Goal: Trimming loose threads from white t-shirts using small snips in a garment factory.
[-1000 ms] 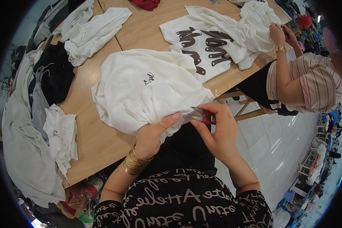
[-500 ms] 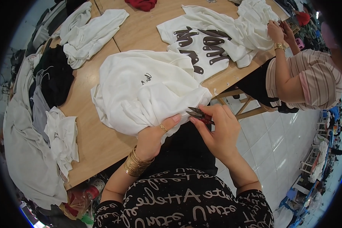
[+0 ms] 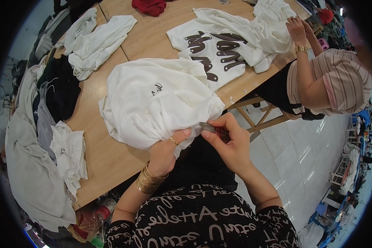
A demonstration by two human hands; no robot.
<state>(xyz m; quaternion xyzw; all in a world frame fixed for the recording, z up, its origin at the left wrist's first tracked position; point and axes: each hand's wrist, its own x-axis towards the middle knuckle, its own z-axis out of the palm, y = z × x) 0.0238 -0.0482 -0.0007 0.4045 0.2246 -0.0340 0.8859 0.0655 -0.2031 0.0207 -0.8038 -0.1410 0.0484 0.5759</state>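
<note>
Table (image 3: 107, 163): pale wood. We judge that it bears most of the cloth's weight, sparing the hands.

Garment (image 3: 138, 105): white, bunched, small dark lettering on top. It lies heaped at the table's near edge, its lower right part overhanging toward the person. We take it that this part is gathered up to keep the cloth firm and within sight by the blades.

Printed shirt (image 3: 214, 53): white, large dark print, spread on the table beyond the garment and to its right, probably so that it stays out of the working spot.

Right hand (image 3: 234, 146): forearm slanting up and inward, wrist nearly straight, thumb and forefinger forward, closed around the snips.

Left hand (image 3: 163, 155): forearm leaning inward, thumb laid along the cloth and pointing right, pinching the garment's gathered edge; we cannot see the fingers beneath.

Snips (image 3: 209, 128): red handles, metal blades pointing left toward the left thumb, held short, we suppose, for fine control. Whether the blades touch cloth, we cannot tell.
</note>
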